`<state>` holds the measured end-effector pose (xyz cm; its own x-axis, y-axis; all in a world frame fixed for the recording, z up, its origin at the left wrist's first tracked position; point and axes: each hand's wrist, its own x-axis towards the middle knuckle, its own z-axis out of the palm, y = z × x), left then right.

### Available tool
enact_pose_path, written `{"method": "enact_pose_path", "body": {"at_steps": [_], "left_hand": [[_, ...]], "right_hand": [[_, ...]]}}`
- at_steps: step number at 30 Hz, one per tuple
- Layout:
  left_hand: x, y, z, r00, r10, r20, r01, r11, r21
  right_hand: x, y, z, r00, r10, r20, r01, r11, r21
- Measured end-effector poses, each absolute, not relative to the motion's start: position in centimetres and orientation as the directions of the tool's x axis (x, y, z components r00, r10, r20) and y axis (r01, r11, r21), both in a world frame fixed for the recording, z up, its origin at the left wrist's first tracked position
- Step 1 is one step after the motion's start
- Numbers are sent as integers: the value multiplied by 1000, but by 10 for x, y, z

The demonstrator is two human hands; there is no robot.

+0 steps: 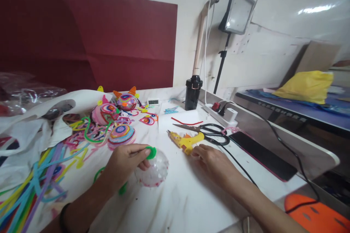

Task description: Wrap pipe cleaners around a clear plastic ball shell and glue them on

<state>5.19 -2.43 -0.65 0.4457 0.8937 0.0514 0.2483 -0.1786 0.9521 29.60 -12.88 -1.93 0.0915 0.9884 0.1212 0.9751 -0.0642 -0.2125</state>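
Note:
My left hand [127, 162] pinches a small green disc [151, 152], which looks like a coiled pipe cleaner, at the upper edge of a clear plastic dome [154, 171]. Pink-red bits dot the dome's lower rim. Curled fingers of my right hand [209, 158] are at the handle end of a yellow hot glue gun [187, 141], its nozzle pointing up and left. Just behind the gun lie black-handled scissors [216, 133]. Part of a green pipe cleaner [123, 188] shows below my left forearm.
Decorated balls [121, 136] and loose pipe cleaners [41, 174] crowd the left side. A red pipe cleaner [187, 122] lies on white paper near a black bottle [193, 93]. At right are a phone [262, 154], a power strip [220, 114] and a trailing black cable [240, 169].

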Motion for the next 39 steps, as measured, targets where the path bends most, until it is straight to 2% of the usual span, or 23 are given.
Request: {"method": "enact_pose_path", "body": {"at_steps": [4, 7, 15, 18, 24, 30, 32, 34, 36, 39], "left_hand": [[52, -25, -6, 447, 894, 41, 262, -175, 949], [53, -27, -6, 442, 896, 29, 257, -158, 953], [54, -30, -6, 447, 893, 43, 170, -132, 977], [55, -30, -7, 461, 886, 48, 127, -120, 985], [56, -30, -10, 489, 871, 44, 107, -110, 988], [56, -30, -9, 467, 883, 55, 75, -102, 992], [55, -30, -8, 476, 877, 58, 58, -97, 994], [55, -29, -7, 477, 876, 73, 40, -104, 994], [54, -29, -5, 468, 879, 93, 25, -119, 993], [54, -29, -3, 466, 877, 117, 3, -134, 991]], "right_hand": [[296, -115, -13, 69, 976, 209, 993, -46, -112], [294, -100, -10, -7, 987, 162, 998, 18, -64], [315, -95, 1, -227, 973, 48, 969, 230, -91], [328, -93, -4, -259, 966, 12, 966, 259, -23], [340, -79, -24, -320, 944, 85, 947, 316, 59], [341, -77, -30, -388, 913, 125, 922, 382, 67], [341, -79, -30, -383, 913, 144, 923, 383, 28], [341, -84, -28, -359, 910, 208, 924, 378, -60], [341, -91, -24, -320, 905, 280, 899, 384, -211], [336, -105, -14, -212, 922, 324, 780, 360, -512]]}}
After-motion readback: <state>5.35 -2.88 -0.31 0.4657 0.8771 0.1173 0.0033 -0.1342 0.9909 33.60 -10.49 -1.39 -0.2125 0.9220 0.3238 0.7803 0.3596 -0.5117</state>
